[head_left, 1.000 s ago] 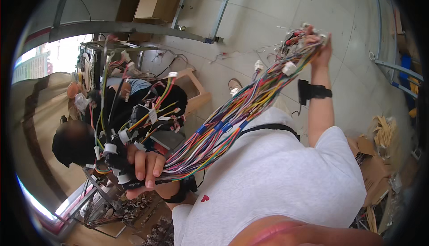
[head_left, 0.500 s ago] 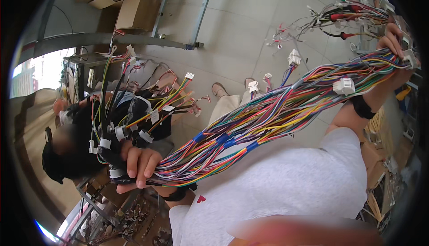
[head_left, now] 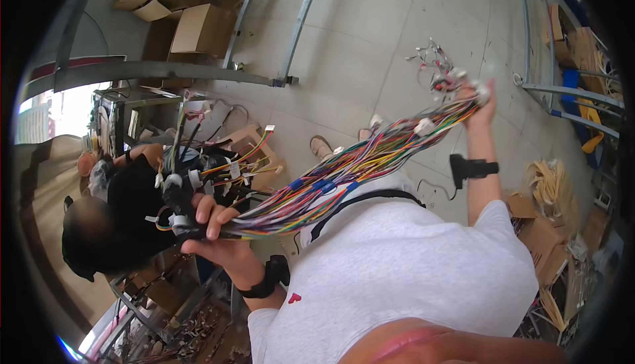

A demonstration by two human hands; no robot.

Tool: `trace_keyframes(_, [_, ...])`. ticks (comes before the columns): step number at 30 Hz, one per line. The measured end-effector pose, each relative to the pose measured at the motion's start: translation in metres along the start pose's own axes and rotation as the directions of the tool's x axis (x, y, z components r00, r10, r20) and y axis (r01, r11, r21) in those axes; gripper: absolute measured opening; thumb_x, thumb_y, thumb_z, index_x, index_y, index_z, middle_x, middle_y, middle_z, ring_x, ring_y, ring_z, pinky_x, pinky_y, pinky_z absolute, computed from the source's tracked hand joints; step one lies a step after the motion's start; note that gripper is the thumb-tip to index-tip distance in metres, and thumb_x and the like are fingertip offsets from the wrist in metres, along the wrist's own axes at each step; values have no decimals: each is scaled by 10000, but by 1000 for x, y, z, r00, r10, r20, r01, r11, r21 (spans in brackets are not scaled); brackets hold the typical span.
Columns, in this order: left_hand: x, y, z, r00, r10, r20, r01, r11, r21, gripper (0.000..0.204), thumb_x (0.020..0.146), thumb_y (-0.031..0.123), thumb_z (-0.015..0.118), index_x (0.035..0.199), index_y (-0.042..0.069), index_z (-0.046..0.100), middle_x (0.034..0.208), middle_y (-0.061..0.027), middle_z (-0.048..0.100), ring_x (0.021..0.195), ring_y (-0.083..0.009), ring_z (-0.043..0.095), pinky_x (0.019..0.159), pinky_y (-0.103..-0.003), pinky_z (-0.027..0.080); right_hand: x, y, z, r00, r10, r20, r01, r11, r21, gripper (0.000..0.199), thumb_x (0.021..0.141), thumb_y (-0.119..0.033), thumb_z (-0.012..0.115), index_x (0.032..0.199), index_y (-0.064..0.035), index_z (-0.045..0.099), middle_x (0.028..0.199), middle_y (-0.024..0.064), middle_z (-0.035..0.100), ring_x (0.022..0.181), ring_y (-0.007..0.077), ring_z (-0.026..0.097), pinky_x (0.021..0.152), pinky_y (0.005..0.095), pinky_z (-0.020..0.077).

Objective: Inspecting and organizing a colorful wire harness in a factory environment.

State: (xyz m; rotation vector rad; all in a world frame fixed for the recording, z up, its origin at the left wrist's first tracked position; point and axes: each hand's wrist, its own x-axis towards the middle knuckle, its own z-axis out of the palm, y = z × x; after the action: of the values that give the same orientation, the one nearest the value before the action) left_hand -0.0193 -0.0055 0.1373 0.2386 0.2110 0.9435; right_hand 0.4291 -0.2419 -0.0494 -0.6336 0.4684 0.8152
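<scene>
Several white collars (head_left: 178, 221) sit left of centre beside the left hand (head_left: 221, 235), its grip closed round a wire bundle's (head_left: 331, 180) black-wrapped end. The bundle slants across mid-frame; upper right, the right hand (head_left: 481, 107) clasps it near the other end.

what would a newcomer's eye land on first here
The thick bundle of multicoloured wires, stretched across the middle from the person's left hand to the right hand, stands out most. Blue bands show partway along it, and a co-worker in black is at the left.
</scene>
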Motion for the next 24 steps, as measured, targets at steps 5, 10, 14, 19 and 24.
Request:
trace_keyframes(5, [7, -18, 23, 992, -30, -121, 52, 982, 181, 503, 803, 31, 686, 1185, 33, 359, 996, -37, 436, 828, -141, 534, 957, -341, 416, 25, 43, -97, 942, 103, -319, -118, 993, -28, 490, 773, -541, 636, 752, -69, 507, 635, 10, 510, 495, 129, 502, 467, 255, 439])
trace_keyframes(10, [4, -24, 2, 987, -11, -159, 36, 987, 155, 317, 878, 105, 598, 1151, 40, 450, 1037, -72, 487, 997, -176, 547, 1014, -399, 409, 35, 96, -155, 843, 220, -490, -268, 963, -28, 524, 734, -658, 611, 693, -146, 508, 594, 30, 509, 492, 181, 503, 468, 302, 461])
trace_keyframes(14, [-2, -40, 42, 977, 74, -200, -13, 957, 290, 192, 903, 246, 577, 969, 69, 538, 958, -58, 560, 1166, -228, 512, 1059, -556, 311, 25, 118, -191, 864, 307, -400, -405, 894, -191, 546, 783, -648, 562, 968, -135, 602, 801, 41, 610, 667, 213, 596, 572, 356, 531])
trace_keyframes(19, [3, -53, 58, 980, -124, -158, 161, 955, 249, 293, 912, 367, 553, 854, 97, 455, 761, -10, 531, 879, -146, 589, 1052, -442, 369, 36, 109, -243, 709, 481, -515, -563, 826, -4, 505, 774, -465, 693, 1098, -93, 583, 1040, 117, 608, 851, 266, 613, 729, 431, 539])
trace_keyframes(24, [-3, -58, 80, 968, -225, -112, 245, 945, 217, 338, 897, 410, 556, 840, 93, 455, 718, 8, 488, 764, -127, 535, 1006, -349, 406, 10, 117, -156, 751, 394, -530, -620, 697, -360, 435, 841, -420, 600, 1130, -94, 594, 1109, 130, 609, 1034, 322, 567, 888, 460, 456])
